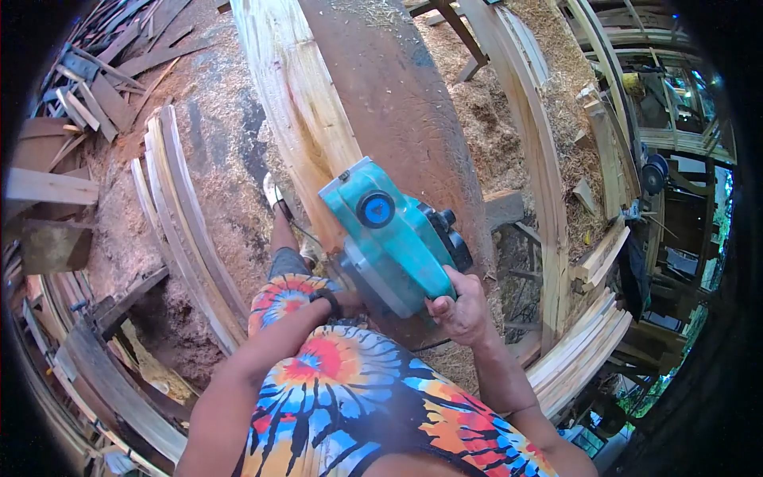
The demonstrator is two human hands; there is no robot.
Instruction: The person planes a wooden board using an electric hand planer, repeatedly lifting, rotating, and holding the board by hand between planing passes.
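Observation:
A teal power planer point(389, 238) with a round blue-centred knob rests on a long pale wooden board point(298, 95), which lies along a brown workbench point(397, 87). My right hand point(462, 308) is wrapped round the planer's rear handle, its thumb in view. My left hand point(350, 304), below a dark wristband, is at the planer's near left side. Its fingers are blurred and partly hidden, so what they touch cannot be made out. A dark cord runs down beside the bench to the left of the planer.
Curved planks point(195, 222) lean at the left, with scrap wood point(95, 103) farther back. A long board point(544, 175) stands to the right of the bench. Stacked strips point(580, 350) lie at the lower right. Shavings cover the ground point(222, 135). My foot point(273, 191) is left of the bench.

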